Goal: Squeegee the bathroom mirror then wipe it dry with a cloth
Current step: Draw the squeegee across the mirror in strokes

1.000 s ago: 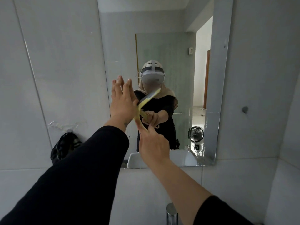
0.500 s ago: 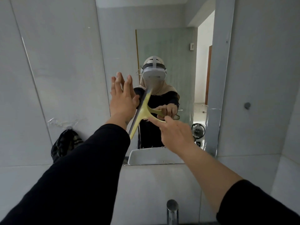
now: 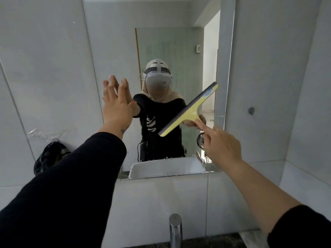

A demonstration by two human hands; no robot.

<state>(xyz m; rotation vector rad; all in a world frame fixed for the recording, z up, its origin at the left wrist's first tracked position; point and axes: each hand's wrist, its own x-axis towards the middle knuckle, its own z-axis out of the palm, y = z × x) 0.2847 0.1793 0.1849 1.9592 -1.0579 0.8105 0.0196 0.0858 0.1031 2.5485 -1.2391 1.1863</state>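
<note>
Swung from mid-glass toward the right edge of the mirror (image 3: 179, 42), the yellow squeegee (image 3: 189, 110), gripped by its handle in the right hand (image 3: 220, 147), slants its blade from lower left to upper right, while the left hand (image 3: 116, 106) stays spread flat near the left edge; no writing is legible.

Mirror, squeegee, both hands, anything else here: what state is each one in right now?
Mirror: mounted on the wall, droplets along its bottom edge.
Squeegee: tilted, blade against the glass.
Right hand: gripping the squeegee handle, index finger extended.
Left hand: open, fingers spread, at the mirror's left edge.
Faucet: no water visible.
Dark bag: hanging against the left wall.
</note>
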